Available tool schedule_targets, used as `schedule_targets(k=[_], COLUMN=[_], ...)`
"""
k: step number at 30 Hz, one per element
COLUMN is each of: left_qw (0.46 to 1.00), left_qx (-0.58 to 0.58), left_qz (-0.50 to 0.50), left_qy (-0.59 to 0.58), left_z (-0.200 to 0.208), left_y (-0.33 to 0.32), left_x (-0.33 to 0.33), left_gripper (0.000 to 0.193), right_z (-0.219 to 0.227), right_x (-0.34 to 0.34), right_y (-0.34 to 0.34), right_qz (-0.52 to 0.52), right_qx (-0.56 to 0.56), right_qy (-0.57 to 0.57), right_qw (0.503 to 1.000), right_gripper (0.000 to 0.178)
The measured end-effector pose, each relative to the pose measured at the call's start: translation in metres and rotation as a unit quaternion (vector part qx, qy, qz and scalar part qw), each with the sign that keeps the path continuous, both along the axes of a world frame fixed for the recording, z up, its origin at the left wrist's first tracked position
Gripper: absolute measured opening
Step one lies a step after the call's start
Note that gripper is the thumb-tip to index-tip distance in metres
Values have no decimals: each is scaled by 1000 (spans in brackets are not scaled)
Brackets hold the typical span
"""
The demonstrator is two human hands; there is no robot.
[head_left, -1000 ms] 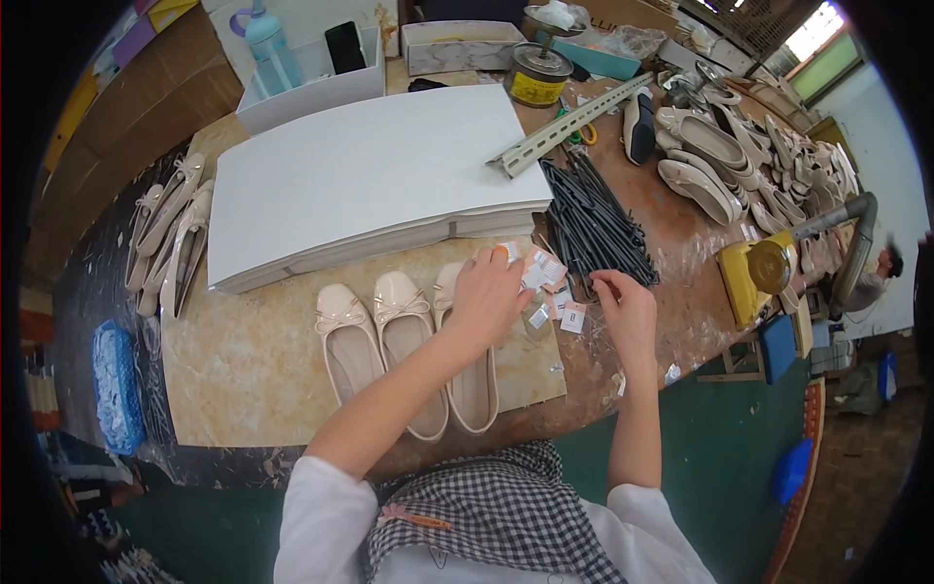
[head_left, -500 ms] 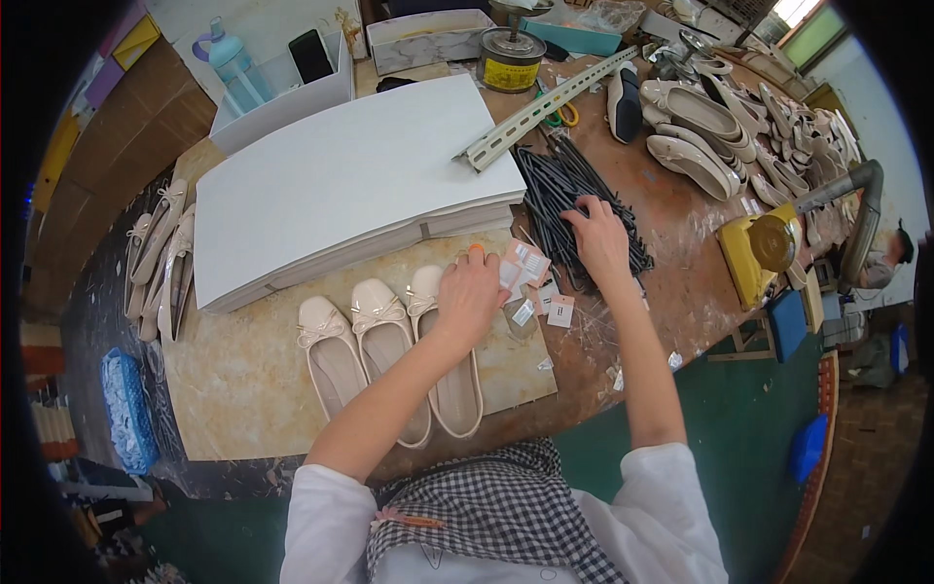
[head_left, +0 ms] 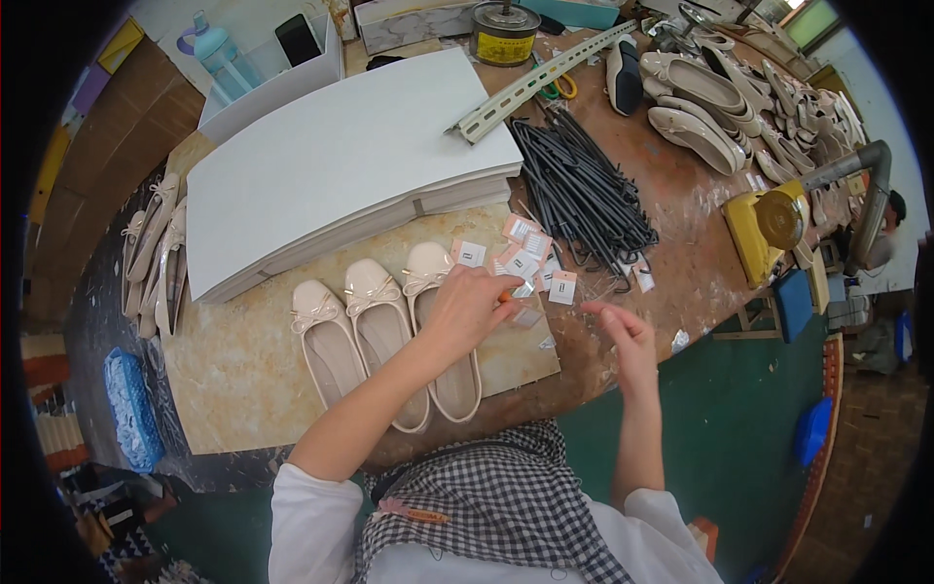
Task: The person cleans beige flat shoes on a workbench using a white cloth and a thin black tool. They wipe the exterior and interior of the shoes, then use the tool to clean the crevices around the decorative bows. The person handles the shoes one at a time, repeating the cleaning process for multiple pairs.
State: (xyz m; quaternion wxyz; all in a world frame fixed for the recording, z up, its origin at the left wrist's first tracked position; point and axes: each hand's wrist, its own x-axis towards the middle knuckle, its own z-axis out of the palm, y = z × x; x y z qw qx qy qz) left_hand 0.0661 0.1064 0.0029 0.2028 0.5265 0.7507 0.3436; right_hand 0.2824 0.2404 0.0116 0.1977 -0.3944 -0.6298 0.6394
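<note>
My left hand (head_left: pixel 469 310) is bent in a pinch over small pink-and-white paper tags (head_left: pixel 522 261), with an orange band on one finger. A tilted tag (head_left: pixel 526 316) meets its fingertips; whether it is gripped is unclear. Behind that forearm, three beige ballet flats (head_left: pixel 381 307) with bows stand in a row, the right one partly covered. Off the table's front edge, my right hand (head_left: pixel 632 346) has thumb and forefinger close together, pointing left; anything between them is too small to make out. Beyond it lies a heap of black plastic hooks (head_left: pixel 584 195).
A tall stack of white card (head_left: pixel 341 156) fills the table's middle, a slotted metal bar (head_left: pixel 545 83) across its corner. Many flats (head_left: pixel 705 92) are piled at far right near a yellow machine (head_left: pixel 764 234). More flats (head_left: pixel 161 253) lie at left. A tin (head_left: pixel 503 39) stands behind.
My right hand has drawn back from the black hooks toward me, its fingers now pointing left. My left hand has shifted slightly nearer, and more tags show around it. The head view has shifted slightly.
</note>
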Motion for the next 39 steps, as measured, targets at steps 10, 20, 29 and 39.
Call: schedule_targets(k=[10, 20, 29, 39], left_qw=[878, 898, 917, 977], left_qx=[55, -29, 118, 139], left_qz=[-11, 13, 229, 160], left_qy=[-476, -439, -304, 22], left_z=[37, 32, 31, 26], left_y=[-45, -99, -113, -122], left_x=[40, 72, 58, 65], left_gripper=[7, 11, 18, 28], right_z=[-1, 16, 45, 47], right_x=[-41, -26, -50, -52], right_y=[-65, -63, -105, -108], right_qz=[63, 56, 294, 269], right_qx=[-170, -424, 233, 167], right_qy=[209, 310, -63, -91], right_qw=[961, 849, 925, 944], right_gripper=[24, 20, 10, 12])
